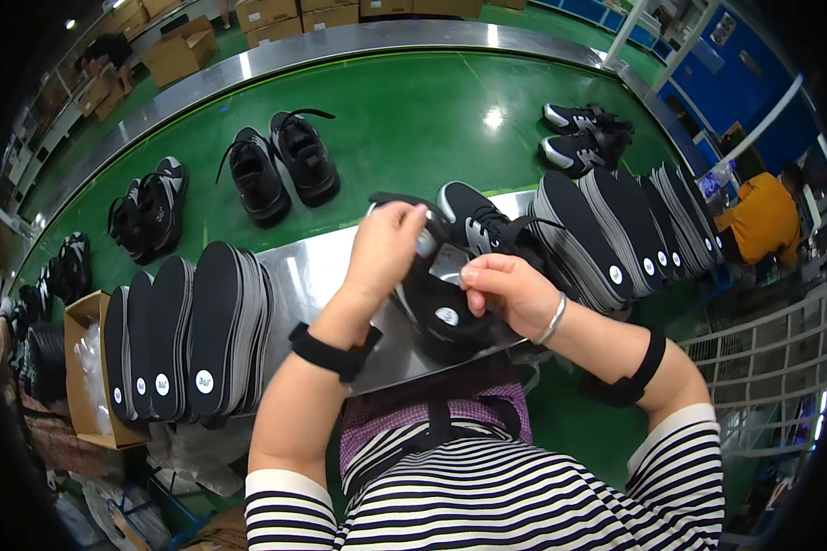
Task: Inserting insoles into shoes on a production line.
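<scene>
A black shoe (443, 342) lies on the metal ledge in front of me, its opening toward me, with a white round sticker inside at the heel. My left hand (386, 250) is closed at the shoe's far left part, gripping its upper near the tongue. At the opening's right edge my right hand (507, 289) is closed in a pinch; what lies between its fingertips is too small to make out. Just beyond, a second black shoe (473, 209) with laces and a pale sole edge rests on the ledge, partly hidden by my hands.
Stacks of black insoles (219, 321) stand left, more insole stacks (583, 230) right. A cardboard box (84, 363) holds clear plastic. On the green belt (413, 110) sit a black shoe pair (285, 165) and other shoes (583, 138). A person in orange (767, 220) is at far right.
</scene>
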Demonstrator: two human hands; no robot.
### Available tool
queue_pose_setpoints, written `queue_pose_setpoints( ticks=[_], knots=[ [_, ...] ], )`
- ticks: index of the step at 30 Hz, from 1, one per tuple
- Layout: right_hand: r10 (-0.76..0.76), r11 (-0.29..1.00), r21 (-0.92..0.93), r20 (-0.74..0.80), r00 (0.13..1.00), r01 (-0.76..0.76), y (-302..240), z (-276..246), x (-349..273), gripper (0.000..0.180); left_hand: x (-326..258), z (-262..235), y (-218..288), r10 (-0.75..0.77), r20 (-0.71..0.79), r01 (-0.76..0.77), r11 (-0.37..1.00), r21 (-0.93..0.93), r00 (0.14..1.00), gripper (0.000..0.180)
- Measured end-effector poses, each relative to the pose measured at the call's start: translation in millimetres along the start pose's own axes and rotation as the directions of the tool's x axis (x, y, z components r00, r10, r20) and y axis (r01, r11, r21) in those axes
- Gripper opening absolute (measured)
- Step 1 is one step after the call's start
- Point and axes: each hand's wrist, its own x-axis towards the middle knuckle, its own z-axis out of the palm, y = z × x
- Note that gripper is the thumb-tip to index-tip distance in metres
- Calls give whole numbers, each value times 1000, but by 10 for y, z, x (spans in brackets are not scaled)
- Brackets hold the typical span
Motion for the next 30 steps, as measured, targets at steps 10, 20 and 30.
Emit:
queue_pose_setpoints(
  ticks=[10,20,30],
  knots=[
    [-240,801,-554,50,969,227,-336,129,-306,14,-425,-215,310,284,-180,-312,937,-154,942,30],
    [-478,89,-953,215,852,290,-341,-31,-565,15,-1438,-1835,5,337,-324,41,635,772,884,15],
    [-128,-408,-899,226,966,156,-180,-338,-541,16,-1760,-2880,-323,260,-779,444,700,559,571,34]
  ],
)
